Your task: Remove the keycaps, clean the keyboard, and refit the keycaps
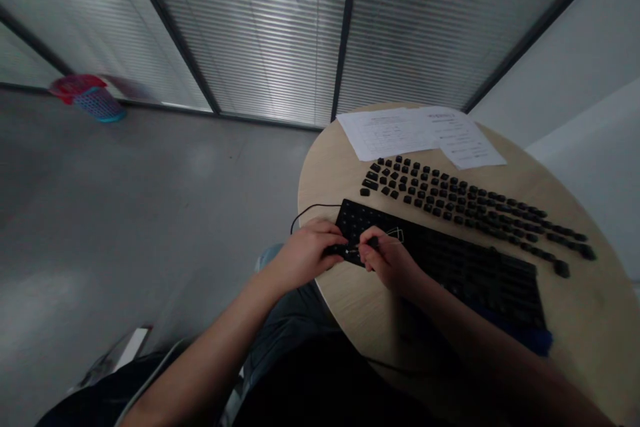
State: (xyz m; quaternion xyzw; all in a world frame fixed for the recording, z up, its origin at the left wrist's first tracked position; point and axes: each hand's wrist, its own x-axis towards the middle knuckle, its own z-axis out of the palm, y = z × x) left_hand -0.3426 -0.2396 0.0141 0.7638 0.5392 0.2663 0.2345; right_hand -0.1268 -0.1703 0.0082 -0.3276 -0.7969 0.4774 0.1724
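Starting at the far left, see a basket [100,104] on the floor against the glass wall, blue mesh with red on top, well apart from the table [320,167]. Next, find a black cable [310,207] looped from the keyboard's far left corner over the table edge, perhaps to leave the surface in front free. Curls the left hand [313,247] over the near left corner of the keyboard [430,250], fingers bent above and thumb lower, seemingly to steady that end. Cannot tell through the blur whether to call the dark bit between thumb and fingers part of the keyboard or something loose. Lies flat and slantwise on the table, with small pale dots at the left end in place of key tops. Pinches a small dark tool [373,242] between thumb and bent fingers of the right hand [387,259], with a thin wire loop out behind, close beside the left fingertips, probably for fine control. Beyond, notice loose keys [429,200] in long slanting rows, roughly matching a keyboard's layout (a tidy bit of bookkeeping), likely to preserve their order. Farther back, overlapping and out of the way, find printed papers [395,133], too blurred to read. Near the fingers, catch white marks on black, equally unreadable; no brand to name. Ends at the right with something blue [537,339] poking out by the keyboard's near edge.
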